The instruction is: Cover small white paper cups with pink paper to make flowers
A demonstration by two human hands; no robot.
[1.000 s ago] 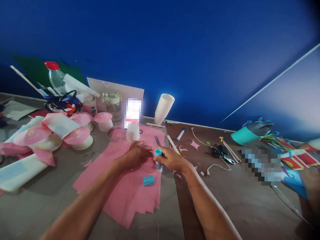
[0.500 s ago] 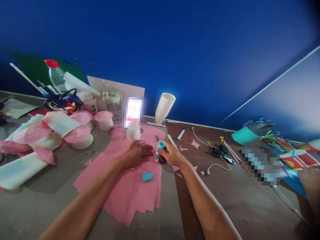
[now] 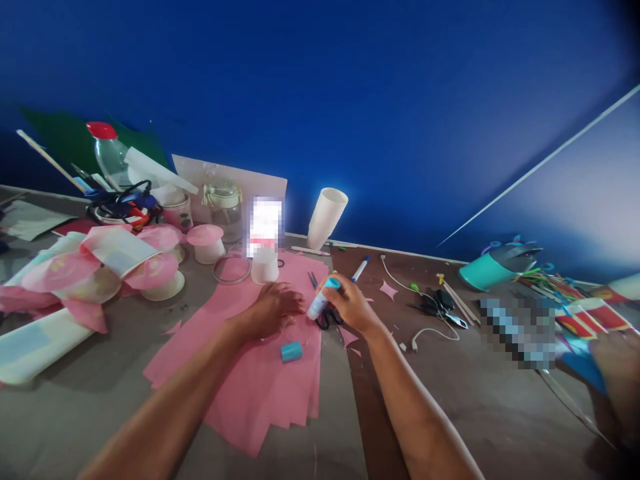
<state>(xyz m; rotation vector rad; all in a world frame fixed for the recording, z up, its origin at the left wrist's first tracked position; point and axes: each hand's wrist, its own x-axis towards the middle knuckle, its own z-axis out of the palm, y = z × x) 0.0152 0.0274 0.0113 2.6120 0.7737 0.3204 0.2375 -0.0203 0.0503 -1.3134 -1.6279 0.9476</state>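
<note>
My right hand (image 3: 354,303) grips a glue stick (image 3: 320,303) by its blue end, the white body slanting down to the left over the pink paper. Resting on the pink paper sheets (image 3: 250,393) is my left hand (image 3: 275,310), palm down with its fingers apart. A blue glue stick cap (image 3: 291,351) lies on the sheets just below both hands. Scissors (image 3: 327,319) with dark handles lie partly hidden behind the glue stick. An upside-down white paper cup (image 3: 265,267) stands beyond my left hand, before a lit, blurred-out screen.
Pink-topped paper cups (image 3: 206,241) crowd the left side. At the back are a glass jar (image 3: 223,208) and a leaning stack of cups (image 3: 327,217). Markers, pink scraps, a white cable (image 3: 435,331) and a teal cup (image 3: 487,270) lie rightward. Another person's hand (image 3: 620,360) shows far right.
The glue stick has tipped from nearly upright to slanted as my right hand moved slightly right and up. My left hand stays on the paper, its fingers a little more spread.
</note>
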